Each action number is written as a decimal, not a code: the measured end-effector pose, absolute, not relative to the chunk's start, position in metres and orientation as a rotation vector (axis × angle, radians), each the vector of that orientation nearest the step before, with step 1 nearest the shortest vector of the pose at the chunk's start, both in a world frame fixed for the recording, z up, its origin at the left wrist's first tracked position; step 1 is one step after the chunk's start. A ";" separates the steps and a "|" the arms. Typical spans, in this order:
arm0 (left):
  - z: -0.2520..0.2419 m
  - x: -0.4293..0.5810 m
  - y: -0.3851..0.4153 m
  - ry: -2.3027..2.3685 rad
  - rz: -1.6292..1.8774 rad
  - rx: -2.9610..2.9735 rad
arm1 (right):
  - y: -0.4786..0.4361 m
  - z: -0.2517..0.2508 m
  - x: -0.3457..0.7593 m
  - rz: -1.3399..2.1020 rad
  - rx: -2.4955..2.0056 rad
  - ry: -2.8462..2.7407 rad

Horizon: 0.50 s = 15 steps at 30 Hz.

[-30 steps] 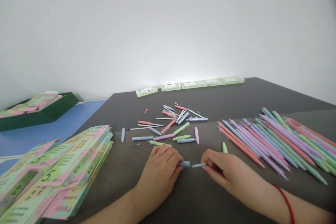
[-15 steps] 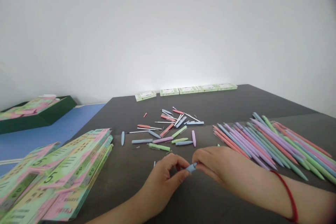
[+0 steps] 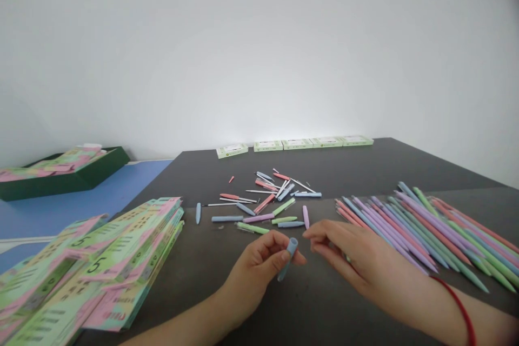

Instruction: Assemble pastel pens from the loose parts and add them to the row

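Right between the left thumb and the fingers behind it sits a short blue pen tube [image 3: 291, 249], tilted, its open end up and leaning toward the right hand. The left hand [image 3: 253, 269] is clamped on it: the rim stands clear above the thumb tip, and the other end pokes out below the grip. Whether that lower end meets the dark table [image 3: 300, 313] I can't tell.

The right hand [image 3: 359, 257] is just beside the rim, apart from the tube, its fingers bent over and thumb side inward; whether anything is tucked inside them is hidden. A red cord [image 3: 458, 303] circles that wrist.

Beyond the left fingertips lies a green pen piece [image 3: 252, 228], then a blue piece [image 3: 290, 224] and an upright-lying purple piece [image 3: 305, 217], with a loose scatter of white refills [image 3: 239, 200] and coral parts farther back. To the right, long pastel pens [image 3: 430, 227] lie side by side in a slanting row. Printed packets [image 3: 133, 259] overlap at the left, and small pale boxes [image 3: 297, 144] line the far edge.
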<state>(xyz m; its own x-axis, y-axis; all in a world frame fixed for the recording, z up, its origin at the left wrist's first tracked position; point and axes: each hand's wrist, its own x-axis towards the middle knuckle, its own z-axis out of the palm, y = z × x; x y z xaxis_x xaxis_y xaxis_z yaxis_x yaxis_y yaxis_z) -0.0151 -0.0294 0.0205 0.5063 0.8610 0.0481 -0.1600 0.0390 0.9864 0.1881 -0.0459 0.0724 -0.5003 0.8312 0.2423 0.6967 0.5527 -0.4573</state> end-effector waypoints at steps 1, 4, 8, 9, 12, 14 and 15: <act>0.018 -0.014 -0.032 0.651 0.905 1.287 | -0.044 0.066 0.191 0.358 -1.285 -2.371; 0.009 -0.011 -0.041 0.481 0.912 1.235 | -0.034 0.049 0.202 0.243 -1.485 -2.461; -0.001 -0.010 -0.050 0.391 0.871 1.124 | -0.015 0.043 0.214 0.110 -1.690 -2.558; -0.002 -0.011 -0.051 0.394 0.855 1.116 | -0.008 0.045 0.216 0.073 -1.715 -2.580; -0.002 -0.013 -0.051 0.414 0.838 1.077 | 0.026 0.052 0.220 0.027 -1.709 -2.648; -0.002 -0.012 -0.050 0.413 0.821 0.987 | 0.056 0.054 0.220 0.018 -1.684 -2.677; -0.003 -0.012 -0.049 0.405 0.808 0.933 | 0.072 0.055 0.220 0.017 -1.671 -2.695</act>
